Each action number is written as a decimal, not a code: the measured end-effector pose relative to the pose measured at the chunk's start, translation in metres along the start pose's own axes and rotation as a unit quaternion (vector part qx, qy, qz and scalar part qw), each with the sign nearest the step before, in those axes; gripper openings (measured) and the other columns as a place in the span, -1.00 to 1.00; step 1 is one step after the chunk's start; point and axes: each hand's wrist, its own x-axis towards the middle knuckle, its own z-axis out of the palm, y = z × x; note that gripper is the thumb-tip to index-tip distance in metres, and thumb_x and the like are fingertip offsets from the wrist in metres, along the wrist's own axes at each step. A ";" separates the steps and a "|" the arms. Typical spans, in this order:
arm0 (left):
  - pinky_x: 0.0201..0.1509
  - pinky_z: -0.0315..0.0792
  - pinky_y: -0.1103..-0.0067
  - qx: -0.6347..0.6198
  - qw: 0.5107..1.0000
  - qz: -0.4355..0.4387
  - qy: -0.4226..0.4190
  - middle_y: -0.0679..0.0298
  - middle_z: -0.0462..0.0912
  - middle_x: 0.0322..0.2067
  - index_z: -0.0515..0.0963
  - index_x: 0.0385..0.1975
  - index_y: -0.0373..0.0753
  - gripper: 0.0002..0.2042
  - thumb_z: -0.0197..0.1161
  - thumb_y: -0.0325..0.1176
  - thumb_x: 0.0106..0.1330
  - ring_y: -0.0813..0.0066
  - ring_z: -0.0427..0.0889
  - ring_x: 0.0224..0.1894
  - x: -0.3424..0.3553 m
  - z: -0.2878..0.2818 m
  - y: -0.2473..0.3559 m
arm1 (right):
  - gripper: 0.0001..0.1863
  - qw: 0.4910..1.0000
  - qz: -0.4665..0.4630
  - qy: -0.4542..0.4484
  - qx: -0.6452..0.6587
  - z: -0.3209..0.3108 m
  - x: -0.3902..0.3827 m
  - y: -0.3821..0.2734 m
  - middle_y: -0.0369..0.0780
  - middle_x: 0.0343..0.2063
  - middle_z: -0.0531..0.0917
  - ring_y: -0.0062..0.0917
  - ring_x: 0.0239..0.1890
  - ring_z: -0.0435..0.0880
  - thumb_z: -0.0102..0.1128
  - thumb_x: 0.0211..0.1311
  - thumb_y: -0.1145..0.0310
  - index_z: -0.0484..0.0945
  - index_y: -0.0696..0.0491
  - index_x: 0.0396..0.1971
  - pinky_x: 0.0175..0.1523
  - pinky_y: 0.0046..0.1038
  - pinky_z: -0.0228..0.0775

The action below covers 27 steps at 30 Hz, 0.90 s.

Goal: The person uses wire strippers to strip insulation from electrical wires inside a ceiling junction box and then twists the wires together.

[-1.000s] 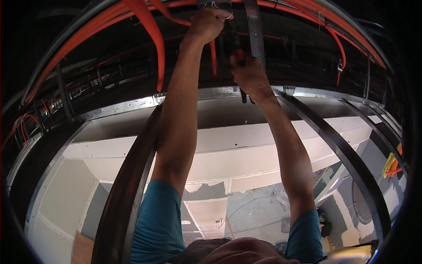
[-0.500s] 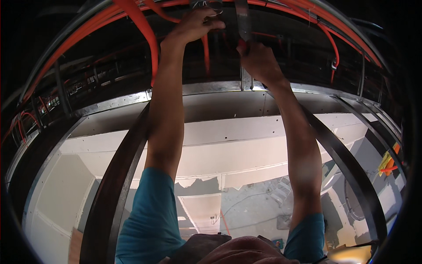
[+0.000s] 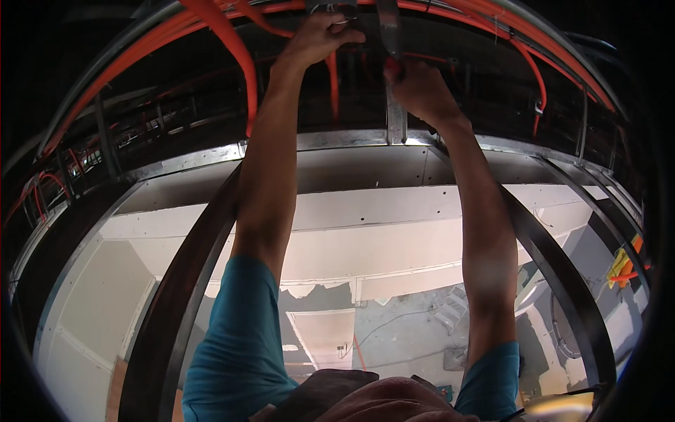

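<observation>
Both my arms reach up among dark overhead framing. At the top edge my left hand [image 3: 318, 41] has its fingers curled at a small grey fitting [image 3: 333, 10] with thin light wire about it; the thumb points right. What those fingers pinch is hidden. My right hand [image 3: 426, 93] is closed around a red-handled tool [image 3: 393, 68], of which only the red end shows above the fist. Just over it hangs a flat grey metal strip [image 3: 388, 28]. I cannot tell whether the tool touches the strip.
Orange conduits [image 3: 232, 49] run along the top and bend down beside my left forearm. A metal ceiling channel [image 3: 337, 139] crosses below my hands. Dark beams [image 3: 184, 295] flank both arms. Far below lie a floor [image 3: 401, 337] and a ladder [image 3: 450, 309]. Yellow material [image 3: 619, 269] hangs at right.
The view has shifted slightly. My left hand has moved a little right at the fitting. My right fist has shifted a little right, still around the red handle.
</observation>
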 end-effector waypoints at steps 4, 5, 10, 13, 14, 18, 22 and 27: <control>-0.45 0.28 0.50 0.004 0.997 -0.026 0.072 0.38 0.26 -0.69 0.26 -0.71 -0.25 -0.43 0.65 -0.14 0.02 0.57 0.25 -0.57 -0.005 0.010 0.004 | -0.60 0.998 0.016 0.002 0.054 -0.003 -0.009 0.003 0.07 -0.38 0.71 -0.06 -0.29 0.75 0.07 0.40 0.09 0.58 0.14 -0.10 -0.17 -0.14 0.60; -0.45 0.27 0.49 -0.030 0.997 -0.050 0.057 0.40 0.26 -0.69 0.26 -0.72 -0.25 -0.40 0.69 -0.10 -0.07 0.57 0.26 -0.56 -0.006 0.005 0.001 | -0.60 0.992 0.050 -0.026 0.111 -0.005 -0.012 -0.001 0.01 -0.46 0.72 -0.18 -0.38 0.79 0.06 0.39 0.08 0.59 0.15 -0.14 -0.23 -0.22 0.60; -0.46 0.26 0.48 0.052 0.994 -0.093 0.029 0.42 0.29 -0.66 0.27 -0.73 -0.25 -0.36 0.75 -0.06 -0.22 0.57 0.27 -0.54 -0.011 0.007 0.024 | -0.51 0.991 0.107 -0.050 0.055 -0.007 -0.015 0.011 0.14 -0.18 0.69 0.06 0.01 0.64 -0.14 0.45 0.04 0.66 0.14 -0.15 0.17 -0.03 0.48; -0.42 0.34 0.46 0.072 0.993 -0.090 0.018 0.39 0.32 -0.64 0.27 -0.69 -0.25 -0.40 0.72 -0.12 -0.13 0.57 0.29 -0.51 -0.012 0.002 0.027 | -0.51 0.992 0.099 -0.018 0.073 -0.007 -0.016 0.006 0.14 -0.18 0.69 0.08 0.00 0.64 -0.12 0.44 0.03 0.67 0.13 -0.18 0.16 -0.03 0.49; -0.37 0.41 0.43 0.090 0.994 -0.061 0.020 0.34 0.41 -0.61 0.35 -0.65 -0.28 -0.49 0.67 -0.17 -0.04 0.51 0.39 -0.50 -0.013 0.003 0.026 | -0.51 0.992 0.101 -0.010 0.080 -0.005 -0.017 0.006 0.14 -0.18 0.69 0.08 0.00 0.64 -0.12 0.43 0.02 0.67 0.13 -0.18 0.16 -0.03 0.49; -0.16 0.57 0.34 0.081 0.996 -0.046 0.004 0.13 0.68 -0.43 0.60 -0.44 -0.33 -0.78 0.47 -0.32 0.20 0.23 0.72 -0.30 -0.013 0.005 0.020 | -0.51 0.983 0.118 0.012 0.137 0.010 -0.011 0.011 0.12 -0.23 0.70 0.10 -0.04 0.65 -0.11 0.41 0.03 0.65 0.14 -0.21 0.12 -0.03 0.50; -0.08 0.59 0.31 0.154 0.987 -0.001 0.046 0.02 0.73 -0.25 0.65 -0.24 -0.32 -0.82 0.37 -0.37 0.27 0.08 0.74 -0.11 -0.008 0.002 0.020 | -0.64 0.942 0.128 0.013 0.311 0.028 -0.004 0.002 -0.14 -0.47 0.66 -0.33 -0.34 0.65 0.07 0.40 0.12 0.60 0.14 -0.34 -0.18 -0.30 0.47; -0.01 0.50 0.32 0.378 0.922 0.072 -0.029 0.05 0.67 -0.35 0.60 -0.18 -0.31 -0.86 0.18 -0.39 0.42 0.10 0.68 -0.13 0.000 -0.011 0.037 | -0.69 0.926 0.157 0.034 0.341 0.039 0.010 -0.018 -0.32 -0.51 0.66 -0.68 -0.49 0.59 0.25 0.36 0.14 0.64 0.13 -0.34 -0.32 -0.47 0.41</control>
